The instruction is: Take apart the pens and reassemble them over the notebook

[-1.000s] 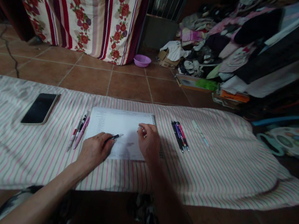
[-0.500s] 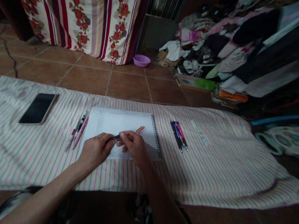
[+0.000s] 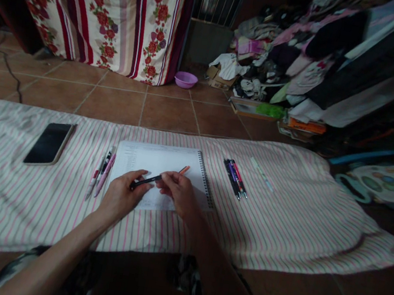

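Observation:
A black pen point(image 3: 147, 181) with an orange end slants over the open spiral notebook point(image 3: 165, 157). My right hand point(image 3: 177, 193) pinches it near the middle, fingertips wrapped round the barrel. At the black end, my left hand point(image 3: 122, 194) has its thumb and index finger loosely on either side of the pen, with a gap showing between them. Both hands are above the lower half of the white page, which bears faint printed lines and a column of small marks at its left. Several pens point(image 3: 103, 175) lie just left of the notebook.
A striped cloth point(image 3: 282, 221) covers the low table. On it lie a phone point(image 3: 50, 144) at left, several dark pens point(image 3: 235, 178) right of the notebook and a pale pen point(image 3: 262, 174) farther right. Beyond are a purple basin point(image 3: 185, 80), a floral curtain point(image 3: 128, 17) and piled clothes point(image 3: 283, 51).
My left thumb and index finger have loosened and spread, and more of the pen's black end shows between them. My right hand keeps its pinch in nearly the same place.

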Demonstrator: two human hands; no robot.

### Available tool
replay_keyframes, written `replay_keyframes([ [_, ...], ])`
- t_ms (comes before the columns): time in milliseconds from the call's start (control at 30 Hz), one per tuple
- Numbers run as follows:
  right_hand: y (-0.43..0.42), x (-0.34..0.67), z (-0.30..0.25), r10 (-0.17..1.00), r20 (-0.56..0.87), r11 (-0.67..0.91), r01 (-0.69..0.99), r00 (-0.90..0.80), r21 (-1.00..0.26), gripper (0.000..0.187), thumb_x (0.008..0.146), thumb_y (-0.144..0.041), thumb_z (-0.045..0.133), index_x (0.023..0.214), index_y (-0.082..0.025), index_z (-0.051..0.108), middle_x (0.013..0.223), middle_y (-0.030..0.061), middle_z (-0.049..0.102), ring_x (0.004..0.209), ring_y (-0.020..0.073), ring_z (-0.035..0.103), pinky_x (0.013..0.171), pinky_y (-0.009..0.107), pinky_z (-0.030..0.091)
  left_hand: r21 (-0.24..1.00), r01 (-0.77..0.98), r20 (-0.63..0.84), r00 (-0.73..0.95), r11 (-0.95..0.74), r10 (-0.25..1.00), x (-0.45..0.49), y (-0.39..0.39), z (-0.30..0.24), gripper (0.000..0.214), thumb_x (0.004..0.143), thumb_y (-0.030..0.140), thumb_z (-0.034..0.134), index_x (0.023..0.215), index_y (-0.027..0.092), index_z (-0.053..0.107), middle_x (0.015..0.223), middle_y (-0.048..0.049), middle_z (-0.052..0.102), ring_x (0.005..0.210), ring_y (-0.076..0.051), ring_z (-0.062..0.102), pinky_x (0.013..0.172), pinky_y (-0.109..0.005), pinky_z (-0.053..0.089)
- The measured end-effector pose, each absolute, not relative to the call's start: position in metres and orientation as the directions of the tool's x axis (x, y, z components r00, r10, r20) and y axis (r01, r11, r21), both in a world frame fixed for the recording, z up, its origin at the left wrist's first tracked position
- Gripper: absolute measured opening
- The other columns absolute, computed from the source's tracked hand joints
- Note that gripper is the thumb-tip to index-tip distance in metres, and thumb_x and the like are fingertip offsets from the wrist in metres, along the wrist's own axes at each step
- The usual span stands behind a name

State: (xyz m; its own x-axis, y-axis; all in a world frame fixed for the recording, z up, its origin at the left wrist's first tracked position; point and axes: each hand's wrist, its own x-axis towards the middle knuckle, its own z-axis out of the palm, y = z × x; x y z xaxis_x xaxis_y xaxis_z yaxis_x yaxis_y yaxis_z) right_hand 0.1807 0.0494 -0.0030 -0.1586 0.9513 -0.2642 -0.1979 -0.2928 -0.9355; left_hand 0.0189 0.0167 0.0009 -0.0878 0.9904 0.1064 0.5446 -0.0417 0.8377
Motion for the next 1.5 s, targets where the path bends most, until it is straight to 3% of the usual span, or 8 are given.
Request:
replay_keyframes([
  [133,0.052,0.183,-0.004,0.948,-0.301,-0.319,-0.264,-0.107,-0.910,0.033,0.058,-0.043,0.074,0.072,-0.015,0.063,0.061,0.0009,0.066,0.059,0.0102,0.061,0.052,0.020,0.047,0.981,0.169,-0.062,-0.175,0.092,0.983,0.021,0.019,0.005,0.033,0.062,0.025,0.072,0.094,0.018,0.067,0.080,-0.0022,0.066,0.059,-0.012,0.059,0.055,-0.023,0.046],
  [200,0.054,0.184,-0.004,0.946,-0.313,-0.323,-0.288,-0.080,-0.901,0.033,0.057,-0.042,0.074,0.072,-0.015,0.064,0.063,0.0011,0.066,0.059,0.0100,0.061,0.052,0.019,0.047,0.983,-0.088,-0.176,-0.180,0.162,0.968,0.024,0.019,0.009,0.033,0.061,0.019,0.073,0.092,0.016,0.065,0.081,-0.0022,0.065,0.055,-0.010,0.059,0.050,-0.021,0.046],
  [333,0.056,0.184,-0.006,0.938,-0.342,-0.341,-0.327,-0.054,-0.882,0.030,0.057,-0.040,0.075,0.072,-0.016,0.064,0.064,0.0009,0.067,0.059,0.0090,0.060,0.051,0.018,0.046,0.871,-0.439,-0.316,-0.158,0.220,0.936,0.028,0.020,0.017,0.026,0.064,0.003,0.067,0.089,0.011,0.063,0.084,-0.0054,0.067,0.062,-0.011,0.065,0.055,-0.016,0.051],
  [500,0.055,0.181,-0.007,0.934,-0.352,-0.350,-0.369,-0.062,-0.861,0.030,0.057,-0.040,0.075,0.072,-0.016,0.065,0.065,0.0004,0.067,0.058,0.0079,0.059,0.053,0.017,0.046,0.682,-0.690,-0.455,-0.139,0.243,0.880,0.032,0.022,0.021,0.025,0.074,-0.007,0.051,0.090,0.009,0.061,0.078,-0.0071,0.068,0.064,-0.010,0.067,0.058,-0.013,0.054],
  [633,0.052,0.178,-0.006,0.922,-0.376,-0.382,-0.398,-0.097,-0.834,0.029,0.055,-0.038,0.077,0.070,-0.016,0.065,0.064,-0.0005,0.066,0.059,0.0072,0.058,0.054,0.017,0.045,0.618,-0.747,-0.478,-0.110,0.245,0.871,0.037,0.022,0.020,0.024,0.077,-0.008,0.047,0.087,0.008,0.061,0.077,-0.0081,0.068,0.062,-0.010,0.067,0.057,-0.013,0.055],
  [1033,0.048,0.175,-0.008,0.923,-0.366,-0.383,-0.394,-0.120,-0.836,0.028,0.056,-0.037,0.077,0.069,-0.016,0.064,0.064,0.0003,0.067,0.060,0.0093,0.061,0.056,0.019,0.049,0.632,-0.737,-0.475,-0.125,0.239,0.871,0.042,0.022,0.013,0.017,0.075,-0.007,0.052,0.076,0.006,0.063,0.075,-0.0106,0.069,0.066,-0.014,0.068,0.065,-0.020,0.058],
  [1500,0.050,0.178,-0.001,0.921,-0.381,-0.380,-0.412,-0.085,-0.828,0.025,0.058,-0.034,0.075,0.069,-0.015,0.063,0.066,0.0023,0.069,0.062,0.0113,0.065,0.059,0.021,0.051,0.636,-0.728,-0.514,-0.151,0.257,0.845,0.035,0.020,0.022,0.020,0.077,-0.008,0.047,0.076,0.005,0.062,0.074,-0.0102,0.068,0.064,-0.013,0.068,0.064,-0.017,0.057],
])
